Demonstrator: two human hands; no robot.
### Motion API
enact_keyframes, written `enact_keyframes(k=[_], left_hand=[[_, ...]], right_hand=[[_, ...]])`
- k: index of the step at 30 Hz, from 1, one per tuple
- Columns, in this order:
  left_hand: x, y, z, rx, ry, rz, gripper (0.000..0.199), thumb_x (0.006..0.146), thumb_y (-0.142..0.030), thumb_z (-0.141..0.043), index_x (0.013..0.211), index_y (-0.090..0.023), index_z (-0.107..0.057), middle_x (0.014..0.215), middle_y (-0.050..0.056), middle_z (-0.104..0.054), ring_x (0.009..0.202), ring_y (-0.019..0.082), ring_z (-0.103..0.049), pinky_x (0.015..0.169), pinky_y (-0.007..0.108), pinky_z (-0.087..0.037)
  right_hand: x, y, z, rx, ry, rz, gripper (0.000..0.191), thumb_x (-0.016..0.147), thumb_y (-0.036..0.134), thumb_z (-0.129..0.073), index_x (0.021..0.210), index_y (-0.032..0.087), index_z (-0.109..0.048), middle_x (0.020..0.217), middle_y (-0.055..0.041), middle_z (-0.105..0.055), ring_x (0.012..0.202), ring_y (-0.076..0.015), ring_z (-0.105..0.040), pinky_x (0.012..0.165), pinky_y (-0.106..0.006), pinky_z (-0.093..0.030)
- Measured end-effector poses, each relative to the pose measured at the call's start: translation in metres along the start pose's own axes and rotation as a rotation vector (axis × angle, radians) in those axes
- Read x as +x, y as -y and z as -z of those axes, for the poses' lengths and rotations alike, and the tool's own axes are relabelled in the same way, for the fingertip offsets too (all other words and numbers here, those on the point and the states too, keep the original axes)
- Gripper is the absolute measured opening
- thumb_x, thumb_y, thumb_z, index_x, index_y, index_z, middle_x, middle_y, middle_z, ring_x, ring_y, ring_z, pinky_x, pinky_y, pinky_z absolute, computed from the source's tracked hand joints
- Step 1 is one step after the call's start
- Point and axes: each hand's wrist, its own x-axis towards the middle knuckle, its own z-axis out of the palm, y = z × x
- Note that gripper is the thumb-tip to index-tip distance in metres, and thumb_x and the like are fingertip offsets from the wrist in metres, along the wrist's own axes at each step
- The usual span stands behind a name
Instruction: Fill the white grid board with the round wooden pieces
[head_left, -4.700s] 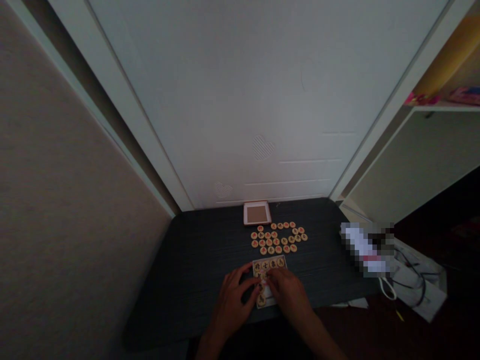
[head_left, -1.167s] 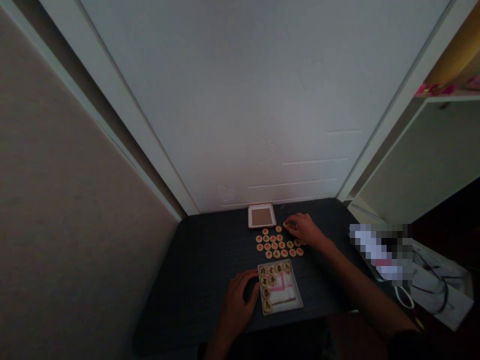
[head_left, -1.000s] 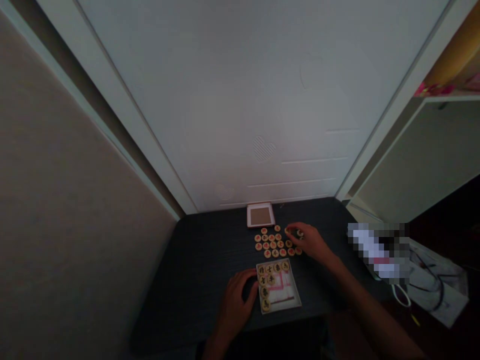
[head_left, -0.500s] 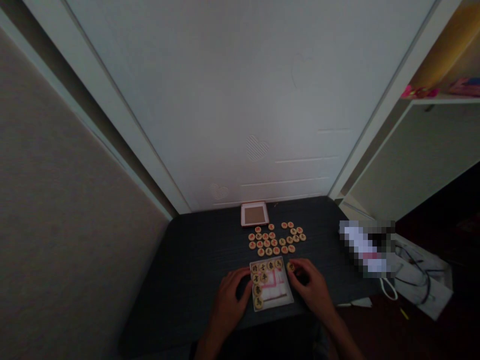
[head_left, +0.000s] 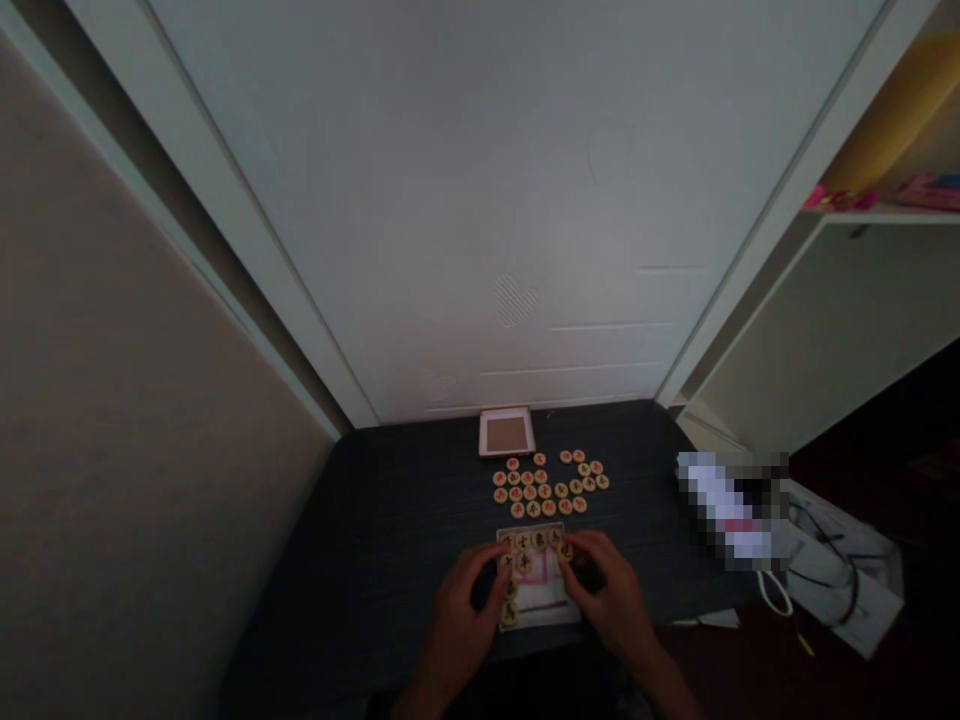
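Observation:
A shallow white box (head_left: 547,615) with pink lines on its bottom lies at the table's near edge. Chinese chess pieces with black characters stand in it along the top and left sides, among them an elephant piece (head_left: 539,540) and a horse piece (head_left: 510,613). My left hand (head_left: 466,600) grips the box's left rim, its fingertips partly covering pieces in the left column. Between the thumb and fingers of my right hand (head_left: 609,585) is a round chess piece (head_left: 565,551), held at the box's upper right corner.
Beyond the box, several loose chess pieces (head_left: 530,492), red and black, lie on the dark table (head_left: 390,520). A pinkish-white tray or lid (head_left: 507,433) sits by the white panel (head_left: 450,200). A pale bag (head_left: 847,570) is off to the right.
My right hand has carried its piece left from beside the box to the upper right corner. My left fingertips have moved inward over the left column of pieces.

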Motion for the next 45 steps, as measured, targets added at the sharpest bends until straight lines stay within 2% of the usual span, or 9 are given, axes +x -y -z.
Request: enact_keyframes(k=[5, 11, 19, 26, 31, 33, 36, 40, 45], left_hand=[[0.005, -0.031, -0.015, -0.265, 0.077, 0.148, 0.026, 0.089, -0.038, -0.065, 0.110, -0.023, -0.069, 0.103, 0.006, -0.077, 0.094, 0.022, -0.072, 0.085, 0.032, -0.057], [0.007, -0.034, -0.025, -0.451, 0.143, 0.221, 0.023, 0.087, -0.039, -0.067, 0.099, -0.019, -0.072, 0.093, 0.007, -0.079, 0.085, 0.022, -0.074, 0.077, 0.028, -0.057], [0.007, -0.037, -0.017, -0.461, 0.166, 0.198, 0.028, 0.092, -0.044, -0.061, 0.102, -0.021, -0.073, 0.104, 0.008, -0.078, 0.095, 0.024, -0.074, 0.087, 0.034, -0.059], [0.005, -0.038, -0.011, -0.479, 0.230, 0.173, 0.028, 0.096, -0.041, -0.057, 0.114, -0.023, -0.069, 0.110, 0.007, -0.077, 0.099, 0.023, -0.073, 0.092, 0.036, -0.057], [0.003, -0.026, -0.008, -0.309, 0.217, 0.104, 0.024, 0.095, -0.037, -0.059, 0.114, -0.026, -0.069, 0.108, 0.005, -0.077, 0.097, 0.021, -0.073, 0.090, 0.034, -0.058], [0.005, -0.016, -0.006, -0.151, 0.136, 0.044, 0.021, 0.094, -0.036, -0.060, 0.111, -0.028, -0.070, 0.106, 0.004, -0.076, 0.097, 0.022, -0.072, 0.090, 0.036, -0.058], [0.010, 0.002, -0.002, 0.082, 0.002, -0.088, 0.022, 0.094, -0.032, -0.059, 0.113, -0.028, -0.069, 0.116, 0.005, -0.072, 0.111, 0.025, -0.065, 0.100, 0.043, -0.053], [0.012, 0.021, 0.002, 0.241, 0.018, -0.185, 0.027, 0.096, -0.029, -0.057, 0.120, -0.030, -0.067, 0.125, 0.005, -0.068, 0.118, 0.026, -0.061, 0.103, 0.047, -0.052], [0.006, 0.030, -0.001, 0.328, 0.031, -0.212, 0.029, 0.097, -0.026, -0.054, 0.122, -0.030, -0.067, 0.136, 0.005, -0.062, 0.126, 0.027, -0.056, 0.106, 0.051, -0.050]], right_hand=[[0.000, 0.025, -0.007, 0.033, 0.049, 0.151, 0.033, 0.090, 0.017, -0.061, 0.121, 0.027, -0.064, 0.110, -0.0067, -0.070, 0.103, -0.0214, -0.068, 0.091, -0.033, -0.058], [-0.008, 0.030, -0.017, 0.046, 0.051, 0.203, 0.039, 0.090, 0.015, -0.058, 0.127, 0.027, -0.062, 0.116, -0.0080, -0.068, 0.107, -0.0212, -0.067, 0.093, -0.033, -0.059], [-0.005, 0.036, -0.013, 0.150, 0.089, -0.008, 0.028, 0.089, 0.031, -0.068, 0.117, 0.032, -0.071, 0.113, -0.0061, -0.073, 0.105, -0.0258, -0.070, 0.094, -0.038, -0.058], [-0.002, 0.041, -0.010, 0.271, 0.137, -0.236, 0.031, 0.088, 0.046, -0.070, 0.113, 0.029, -0.074, 0.106, -0.0056, -0.077, 0.096, -0.0257, -0.072, 0.090, -0.035, -0.057], [0.000, 0.036, -0.009, 0.369, 0.150, -0.315, 0.035, 0.085, 0.049, -0.071, 0.110, 0.026, -0.075, 0.104, -0.0063, -0.077, 0.095, -0.0256, -0.072, 0.089, -0.035, -0.057], [0.000, 0.031, -0.009, 0.399, 0.124, -0.347, 0.037, 0.085, 0.051, -0.071, 0.111, 0.024, -0.074, 0.102, -0.0071, -0.077, 0.094, -0.0257, -0.072, 0.086, -0.035, -0.058], [-0.001, 0.023, -0.009, 0.449, 0.065, -0.396, 0.041, 0.083, 0.053, -0.073, 0.110, 0.022, -0.073, 0.096, -0.0081, -0.077, 0.090, -0.0263, -0.072, 0.080, -0.035, -0.060], [-0.001, 0.013, -0.009, 0.532, 0.014, -0.436, 0.044, 0.080, 0.054, -0.075, 0.110, 0.022, -0.072, 0.094, -0.0080, -0.077, 0.088, -0.0272, -0.073, 0.078, -0.037, -0.061], [-0.001, 0.007, -0.010, 0.548, 0.011, -0.463, 0.046, 0.079, 0.055, -0.076, 0.110, 0.021, -0.070, 0.096, -0.0094, -0.077, 0.088, -0.0285, -0.073, 0.077, -0.039, -0.061]])
